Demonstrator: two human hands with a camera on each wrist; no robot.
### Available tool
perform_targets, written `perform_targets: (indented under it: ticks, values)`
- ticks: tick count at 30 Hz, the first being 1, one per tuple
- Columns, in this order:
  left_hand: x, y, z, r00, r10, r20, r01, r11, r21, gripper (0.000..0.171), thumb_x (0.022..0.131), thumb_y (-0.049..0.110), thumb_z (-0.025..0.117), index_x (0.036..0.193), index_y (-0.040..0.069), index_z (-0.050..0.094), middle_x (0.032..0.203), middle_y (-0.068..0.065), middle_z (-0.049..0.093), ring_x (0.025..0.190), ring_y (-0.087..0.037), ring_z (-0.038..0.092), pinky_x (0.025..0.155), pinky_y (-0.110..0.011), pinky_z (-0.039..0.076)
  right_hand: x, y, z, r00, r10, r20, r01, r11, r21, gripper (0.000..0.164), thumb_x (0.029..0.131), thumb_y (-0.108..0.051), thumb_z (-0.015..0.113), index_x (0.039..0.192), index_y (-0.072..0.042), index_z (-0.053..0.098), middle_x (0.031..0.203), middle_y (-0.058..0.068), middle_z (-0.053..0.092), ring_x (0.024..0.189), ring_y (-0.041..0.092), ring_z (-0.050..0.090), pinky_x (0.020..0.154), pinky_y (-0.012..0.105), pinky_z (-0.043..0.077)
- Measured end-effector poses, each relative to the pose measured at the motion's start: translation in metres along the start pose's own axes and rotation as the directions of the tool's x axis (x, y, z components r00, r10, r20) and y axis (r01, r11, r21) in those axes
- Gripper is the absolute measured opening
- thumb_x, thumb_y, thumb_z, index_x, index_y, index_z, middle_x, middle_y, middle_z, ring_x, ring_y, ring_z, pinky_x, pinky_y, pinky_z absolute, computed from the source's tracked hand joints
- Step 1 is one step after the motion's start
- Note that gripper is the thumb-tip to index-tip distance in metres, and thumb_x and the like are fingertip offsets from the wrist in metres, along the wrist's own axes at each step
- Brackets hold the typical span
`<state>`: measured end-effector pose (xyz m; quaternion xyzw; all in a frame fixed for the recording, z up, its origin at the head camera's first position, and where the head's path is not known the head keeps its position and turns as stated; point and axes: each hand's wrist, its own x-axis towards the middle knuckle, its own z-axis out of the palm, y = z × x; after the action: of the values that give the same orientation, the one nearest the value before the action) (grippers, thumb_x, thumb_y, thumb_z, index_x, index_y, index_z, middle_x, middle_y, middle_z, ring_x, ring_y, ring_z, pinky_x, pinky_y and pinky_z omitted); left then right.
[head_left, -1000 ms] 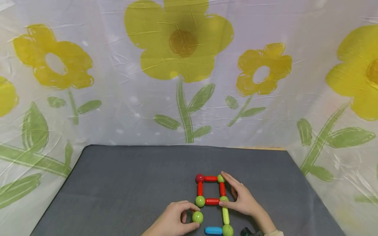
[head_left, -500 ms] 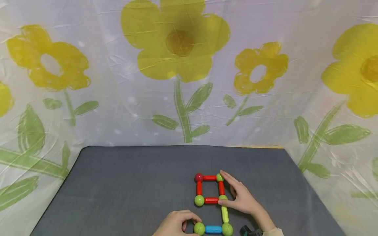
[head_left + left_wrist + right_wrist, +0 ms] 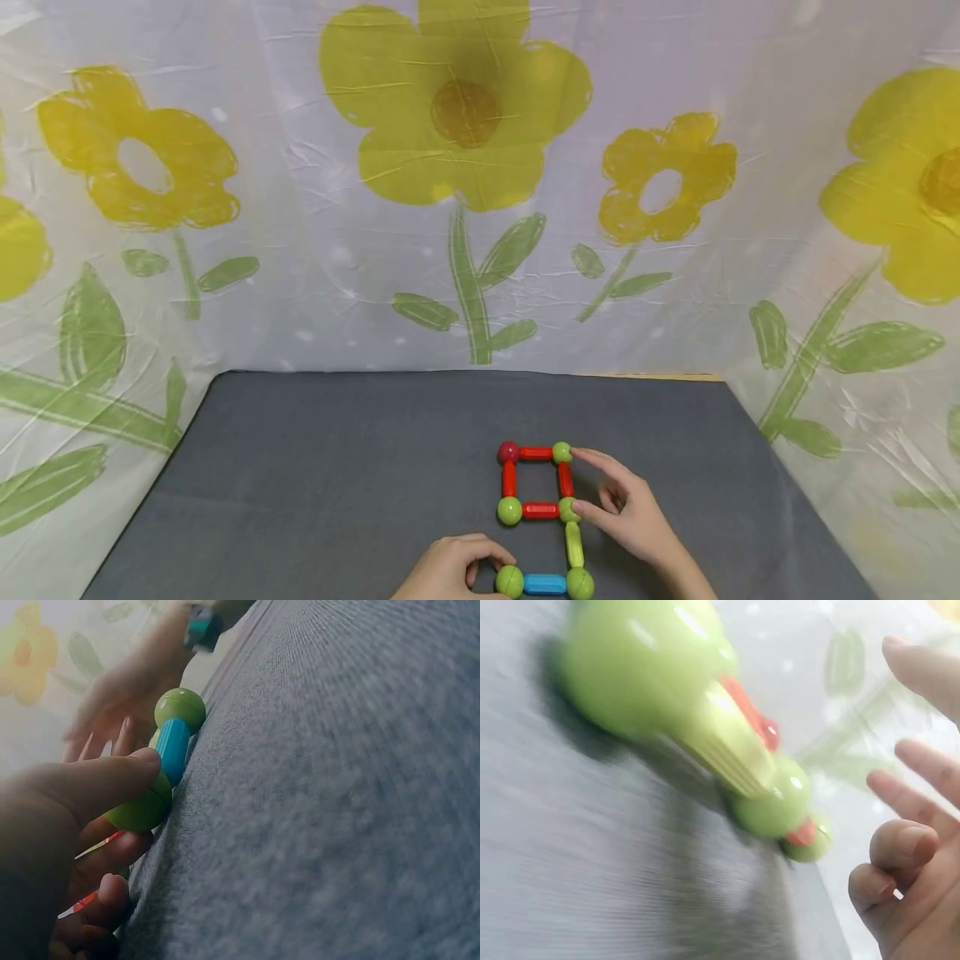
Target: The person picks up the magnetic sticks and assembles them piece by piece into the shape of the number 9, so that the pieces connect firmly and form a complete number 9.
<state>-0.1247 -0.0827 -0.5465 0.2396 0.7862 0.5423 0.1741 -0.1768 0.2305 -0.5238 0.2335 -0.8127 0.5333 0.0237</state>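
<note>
On the cloth lies a frame of magnetic balls and rods. Four red rods (image 3: 539,509), with a dark red ball (image 3: 508,452) and green balls (image 3: 509,511) at the corners, form its square. A yellow-green rod (image 3: 574,544) runs down to another green ball (image 3: 581,583), which the blue rod (image 3: 545,584) joins. My left hand (image 3: 448,570) pinches the green ball (image 3: 142,808) at the blue rod's left end, thumb on top in the left wrist view. My right hand (image 3: 637,515) is beside the square's right side, fingers spread and apart from it in the right wrist view.
A dark grey cloth (image 3: 315,475) covers the table. Behind it hangs a pale sheet (image 3: 322,250) printed with yellow flowers. A dark band (image 3: 202,628) circles the right wrist in the left wrist view.
My left hand brought its green ball down and right, onto the blue rod's left end. My right hand let go of the square's right-hand balls and drew slightly right.
</note>
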Motion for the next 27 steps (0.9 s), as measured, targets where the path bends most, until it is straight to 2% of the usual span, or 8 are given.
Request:
perform_targets:
  ticks: [5,9,10,12,15,17,23,27]
  values:
    - [0.000,0.001,0.001,1.000,-0.002,-0.010,0.002,1.000,0.018,0.025,0.088,0.031,0.088,0.110,0.022,0.081,0.089,0.019,0.063,0.062,0.003,0.045,0.058,-0.017,0.040,-0.027,-0.012,0.010,0.997,0.050,0.054,-0.050,0.999,0.011,0.049,0.091,-0.014,0.085,0.137,-0.008,0.070,0.130,0.015,0.070,0.050,-0.005,0.035,0.043,0.024,0.039]
    - [0.001,0.002,0.001,1.000,-0.001,-0.018,0.002,0.999,0.054,0.025,0.088,0.032,0.089,0.111,0.023,0.081,0.090,0.019,0.063,0.062,0.003,0.045,0.058,-0.017,0.041,-0.042,-0.014,0.016,0.987,0.062,0.150,-0.067,0.997,0.028,0.036,0.093,-0.017,0.084,0.127,-0.012,0.076,0.119,0.008,0.075,0.054,-0.007,0.038,0.046,0.020,0.039]
    - [0.001,0.002,0.001,1.000,-0.004,-0.018,0.005,0.998,0.058,0.025,0.088,0.032,0.089,0.111,0.024,0.081,0.090,0.019,0.063,0.062,0.002,0.045,0.058,-0.017,0.041,-0.045,-0.012,0.019,0.985,0.034,0.171,-0.041,0.998,0.038,0.033,0.093,-0.017,0.084,0.125,-0.012,0.078,0.118,0.006,0.075,0.055,-0.007,0.040,0.047,0.019,0.039]
    - [0.001,0.001,0.001,1.000,-0.007,-0.016,0.008,0.998,0.061,0.025,0.088,0.032,0.089,0.111,0.024,0.081,0.090,0.019,0.063,0.062,0.002,0.045,0.058,-0.017,0.041,-0.048,-0.007,0.025,0.974,-0.078,0.213,0.059,0.994,0.095,0.029,0.094,-0.010,0.083,0.122,-0.009,0.078,0.114,0.006,0.076,0.063,-0.002,0.054,0.054,0.019,0.049]
    - [0.000,0.002,0.001,1.000,-0.015,-0.012,0.016,0.998,0.053,0.025,0.088,0.032,0.089,0.110,0.024,0.081,0.090,0.019,0.063,0.062,0.002,0.045,0.058,-0.017,0.040,-0.050,0.004,0.035,0.940,-0.257,0.224,0.227,0.962,0.151,0.027,0.092,-0.001,0.082,0.118,-0.006,0.079,0.110,0.007,0.077,0.081,0.007,0.069,0.066,0.026,0.061]
    - [0.000,0.002,0.001,1.000,-0.015,-0.011,0.016,0.999,0.050,0.025,0.088,0.032,0.089,0.111,0.024,0.081,0.090,0.018,0.063,0.062,0.002,0.045,0.059,-0.017,0.040,-0.050,0.007,0.039,0.919,-0.331,0.214,0.301,0.939,0.165,0.027,0.090,0.003,0.082,0.116,-0.005,0.079,0.107,0.009,0.077,0.092,0.014,0.074,0.072,0.032,0.064]
    - [-0.001,0.004,0.001,1.000,-0.021,-0.010,0.021,0.998,0.052,0.024,0.088,0.031,0.089,0.110,0.025,0.080,0.090,0.018,0.063,0.063,0.002,0.045,0.059,-0.017,0.039,-0.051,0.008,0.042,0.918,-0.340,0.206,0.329,0.940,0.087,0.025,0.090,-0.004,0.084,0.114,-0.011,0.080,0.103,0.004,0.078,0.088,0.009,0.073,0.073,0.025,0.062]
    - [-0.002,0.004,0.001,1.000,-0.015,-0.014,0.016,0.998,0.059,0.025,0.088,0.031,0.089,0.110,0.025,0.080,0.089,0.018,0.062,0.063,0.002,0.045,0.058,-0.017,0.039,-0.051,0.009,0.042,0.921,-0.331,0.206,0.319,0.943,0.091,0.024,0.090,-0.004,0.085,0.113,-0.011,0.081,0.103,0.004,0.079,0.088,0.010,0.074,0.073,0.026,0.062]
